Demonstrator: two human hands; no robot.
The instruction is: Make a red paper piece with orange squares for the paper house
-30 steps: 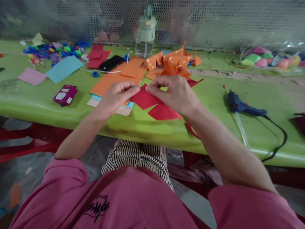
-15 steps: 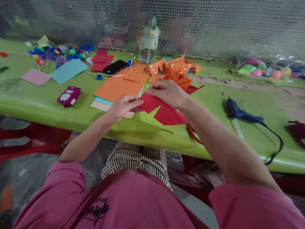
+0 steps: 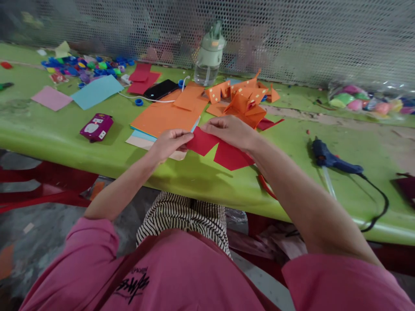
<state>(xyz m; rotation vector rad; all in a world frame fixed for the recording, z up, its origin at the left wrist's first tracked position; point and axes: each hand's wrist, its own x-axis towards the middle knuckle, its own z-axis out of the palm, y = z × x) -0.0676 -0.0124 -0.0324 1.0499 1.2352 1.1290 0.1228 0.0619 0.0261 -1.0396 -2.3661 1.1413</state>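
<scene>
Above the green table [image 3: 201,177], both my hands hold a red paper cut-out [image 3: 223,151] with pointed edges. My left hand [image 3: 170,144] pinches its left corner with closed fingers. My right hand [image 3: 231,129] grips its upper edge, fingers curled over the paper. Just behind my hands lies a stack of orange sheets [image 3: 165,116] over light blue and cream ones. Folded orange paper pieces with white dots [image 3: 244,97] sit beyond my right hand.
A blue glue gun [image 3: 330,160] with a black cord lies to the right. A purple box [image 3: 96,127], a black phone [image 3: 160,89], a green-capped bottle [image 3: 210,54], blue and pink sheets and bottle caps [image 3: 84,67] lie at left and rear. A mesh screen backs the table.
My hands and the red paper have come down and nearer to me, toward the table's front edge. My left hand now pinches the paper's left corner. The view has shifted slightly.
</scene>
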